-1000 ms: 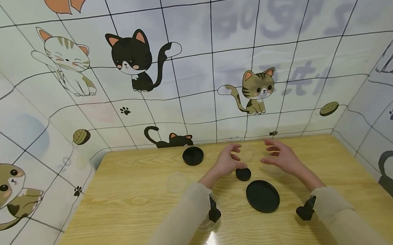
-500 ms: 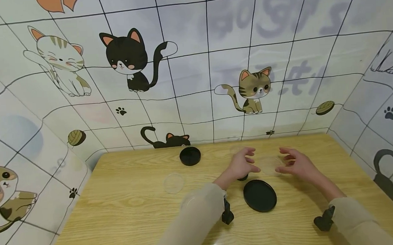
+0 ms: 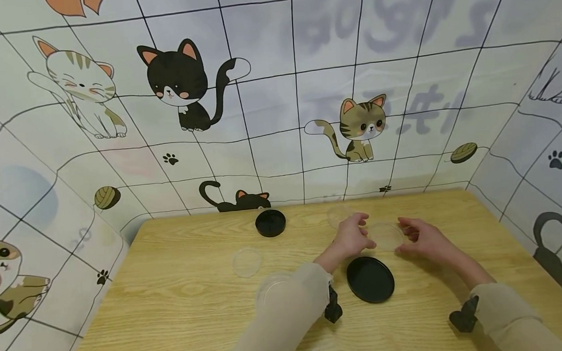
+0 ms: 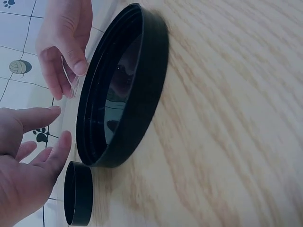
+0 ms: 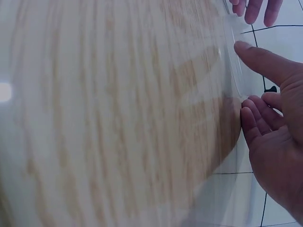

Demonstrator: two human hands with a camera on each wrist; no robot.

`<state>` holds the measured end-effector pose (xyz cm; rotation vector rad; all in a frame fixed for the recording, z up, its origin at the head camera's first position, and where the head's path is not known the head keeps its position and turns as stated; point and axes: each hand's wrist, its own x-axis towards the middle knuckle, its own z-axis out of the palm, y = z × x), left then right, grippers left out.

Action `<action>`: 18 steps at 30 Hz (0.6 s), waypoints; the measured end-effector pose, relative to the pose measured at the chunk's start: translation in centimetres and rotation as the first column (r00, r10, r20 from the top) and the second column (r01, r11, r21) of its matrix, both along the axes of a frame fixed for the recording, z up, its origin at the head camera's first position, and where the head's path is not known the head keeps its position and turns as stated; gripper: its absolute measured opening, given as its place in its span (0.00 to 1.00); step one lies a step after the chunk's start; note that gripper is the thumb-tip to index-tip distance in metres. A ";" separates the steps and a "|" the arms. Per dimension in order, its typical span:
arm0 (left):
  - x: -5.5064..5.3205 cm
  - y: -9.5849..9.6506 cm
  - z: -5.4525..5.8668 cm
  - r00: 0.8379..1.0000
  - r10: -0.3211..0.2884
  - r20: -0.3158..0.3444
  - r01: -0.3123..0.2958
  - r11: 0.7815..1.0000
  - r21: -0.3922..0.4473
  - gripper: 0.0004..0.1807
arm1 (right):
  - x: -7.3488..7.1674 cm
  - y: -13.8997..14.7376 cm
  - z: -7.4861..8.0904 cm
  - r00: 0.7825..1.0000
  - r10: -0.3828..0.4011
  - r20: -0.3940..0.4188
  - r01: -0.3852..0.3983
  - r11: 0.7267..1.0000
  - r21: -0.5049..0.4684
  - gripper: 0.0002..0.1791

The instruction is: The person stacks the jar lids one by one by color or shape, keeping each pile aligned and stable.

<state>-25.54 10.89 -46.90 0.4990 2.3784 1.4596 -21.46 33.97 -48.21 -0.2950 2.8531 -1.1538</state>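
Where right hand (image 3: 425, 238) curves, clear disc (image 3: 385, 237) alongside

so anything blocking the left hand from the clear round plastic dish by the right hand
Nothing visible stands between the left hand and the clear round plastic dish; the large black round dish lies lower in the head view, outside that gap.

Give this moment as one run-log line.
left hand: beside clear disc | right hand: at its rim, grip unclear | large dish: on table
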 end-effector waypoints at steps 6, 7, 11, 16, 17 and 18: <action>0.0 0.4 -0.1 1.000 -0.004 0.003 0.004 0.999 -0.041 0.40 | 0.0 0.3 -0.3 1.000 -0.001 -0.002 0.001 1.000 -0.003 0.48; 0.0 0.4 -0.1 1.000 -0.005 0.006 0.006 0.999 -0.043 0.40 | 0.0 0.4 -0.4 1.000 0.003 -0.009 -0.003 1.000 -0.001 0.47; 0.0 0.8 0.1 1.000 -0.013 -0.004 0.012 0.995 -0.095 0.39 | 0.0 0.6 -0.5 1.000 0.006 -0.016 -0.006 1.000 0.006 0.45; -0.1 1.2 0.2 0.999 -0.022 -0.032 0.016 0.986 -0.165 0.36 | -0.1 0.6 -0.6 1.000 0.008 0.010 -0.008 1.000 0.001 0.45; -0.1 1.2 0.2 0.999 -0.021 -0.029 0.016 0.987 -0.161 0.35 | -0.1 0.6 -0.6 1.000 0.001 0.015 -0.002 1.000 0.000 0.45; -0.1 1.2 0.2 1.000 -0.022 -0.020 0.019 0.989 -0.146 0.35 | 0.0 0.5 -0.5 1.000 -0.006 0.020 0.006 1.000 -0.001 0.45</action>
